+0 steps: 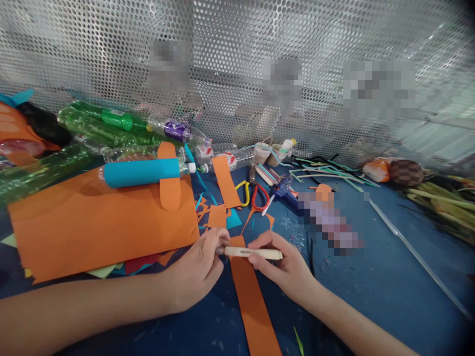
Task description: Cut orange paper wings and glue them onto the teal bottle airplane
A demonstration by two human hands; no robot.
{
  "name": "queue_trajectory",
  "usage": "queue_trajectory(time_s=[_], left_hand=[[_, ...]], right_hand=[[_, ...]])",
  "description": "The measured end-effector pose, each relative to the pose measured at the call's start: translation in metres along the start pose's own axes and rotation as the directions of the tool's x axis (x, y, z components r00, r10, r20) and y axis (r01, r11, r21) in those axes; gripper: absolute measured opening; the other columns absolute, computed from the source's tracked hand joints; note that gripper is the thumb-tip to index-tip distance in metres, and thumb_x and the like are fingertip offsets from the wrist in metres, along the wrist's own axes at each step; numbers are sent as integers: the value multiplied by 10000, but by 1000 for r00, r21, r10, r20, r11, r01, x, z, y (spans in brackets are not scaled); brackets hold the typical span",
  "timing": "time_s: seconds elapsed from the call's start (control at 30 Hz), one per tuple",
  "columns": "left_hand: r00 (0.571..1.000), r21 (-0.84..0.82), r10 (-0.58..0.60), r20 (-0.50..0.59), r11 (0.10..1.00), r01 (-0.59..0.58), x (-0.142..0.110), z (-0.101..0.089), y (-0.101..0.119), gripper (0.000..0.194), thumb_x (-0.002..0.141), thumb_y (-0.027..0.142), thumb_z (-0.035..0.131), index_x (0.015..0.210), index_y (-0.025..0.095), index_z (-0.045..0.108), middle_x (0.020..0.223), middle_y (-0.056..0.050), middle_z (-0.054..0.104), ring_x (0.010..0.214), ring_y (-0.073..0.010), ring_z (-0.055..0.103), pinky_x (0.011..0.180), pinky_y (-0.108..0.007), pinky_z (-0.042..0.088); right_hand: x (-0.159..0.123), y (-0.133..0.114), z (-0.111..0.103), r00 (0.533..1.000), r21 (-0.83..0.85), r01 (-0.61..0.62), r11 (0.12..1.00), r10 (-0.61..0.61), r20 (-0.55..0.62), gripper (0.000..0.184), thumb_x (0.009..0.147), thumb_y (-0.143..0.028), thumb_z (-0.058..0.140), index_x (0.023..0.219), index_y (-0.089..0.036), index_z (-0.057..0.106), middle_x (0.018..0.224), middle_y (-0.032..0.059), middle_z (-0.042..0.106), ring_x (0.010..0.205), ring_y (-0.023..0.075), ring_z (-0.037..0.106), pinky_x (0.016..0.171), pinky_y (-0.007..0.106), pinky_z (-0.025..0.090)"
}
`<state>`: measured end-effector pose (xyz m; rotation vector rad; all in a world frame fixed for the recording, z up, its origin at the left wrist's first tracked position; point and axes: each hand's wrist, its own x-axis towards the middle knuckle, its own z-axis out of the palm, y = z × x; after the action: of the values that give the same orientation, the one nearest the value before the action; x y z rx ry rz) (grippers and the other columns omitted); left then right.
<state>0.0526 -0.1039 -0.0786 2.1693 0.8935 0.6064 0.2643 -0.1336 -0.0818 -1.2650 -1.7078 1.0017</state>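
A cream-coloured marker pen (256, 253) lies level between my two hands, with small dark print on its barrel. My right hand (282, 262) pinches the barrel between thumb and fingers. My left hand (202, 269) is closed at the pen's left end; a greyish translucent tip or cap shows by its fingers, and I cannot tell which. Under the pen a long orange paper strip (254, 306) runs toward me. Just beyond my hands lies a small orange paper piece (217, 216) among blue and orange scraps.
A large orange sheet (111, 222) lies left, under a blue-wrapped bottle (141, 173) with an orange strip. Green plastic bottles (115, 118) lie behind. Red-handled scissors (260, 197), a blue glue gun (285, 190) and a long clear stick (401, 237) are beyond and right. Perforated metal (230, 54) walls the back.
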Motion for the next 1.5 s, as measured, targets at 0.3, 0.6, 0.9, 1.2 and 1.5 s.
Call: queue_trajectory(time_s=[0.3, 0.6, 0.9, 1.2, 1.5], left_hand=[[999, -10, 1, 44, 1000, -1, 2, -5, 4, 378, 704, -15, 331, 1016, 195, 369, 973, -55, 493, 933, -176, 503, 858, -380, 452], [998, -38, 28, 48, 999, -26, 3, -2, 0, 421, 683, -9, 344, 1047, 199, 381, 998, -61, 502, 958, -182, 505, 884, -395, 446], [972, -97, -81, -220, 993, 61, 3, 1, -5, 308, 857, 129, 387, 1150, 218, 363, 1131, -90, 466, 1053, -200, 503, 783, -333, 507], [986, 367, 168, -16, 918, -150, -1, 8, -1, 341, 889, 302, 449, 1222, 239, 490, 1231, -100, 439, 1193, -303, 352, 956, -536, 387], [992, 360, 122, 19, 925, -121, 1, 11, -3, 401, 797, 362, 571, 1170, 218, 541, 1234, -113, 436, 1178, -313, 366, 983, -509, 372]], right_hand=[[1, -3, 4, 971, -206, 216, 955, -188, 147, 168, 883, -210, 508, 1026, -267, 576, 925, 22, 639, 817, 154, 598, 712, 269, 475], [4, -3, 4, 961, -229, 252, 940, -216, 171, 171, 896, -190, 478, 1023, -263, 565, 881, 21, 606, 785, 148, 586, 685, 273, 479], [7, -9, -6, 940, -532, 188, 826, -307, -145, 197, 885, -183, 446, 1040, -223, 561, 927, 69, 642, 860, 214, 591, 772, 345, 461], [16, 3, -17, 974, -739, 49, 672, -196, -113, 302, 937, -252, 376, 1191, -249, 540, 1074, 82, 599, 1013, 238, 533, 881, 419, 426], [56, 6, -40, 967, -824, -144, 548, -99, -234, 191, 901, -205, 438, 990, -164, 602, 991, 80, 629, 954, 203, 564, 868, 328, 424]])
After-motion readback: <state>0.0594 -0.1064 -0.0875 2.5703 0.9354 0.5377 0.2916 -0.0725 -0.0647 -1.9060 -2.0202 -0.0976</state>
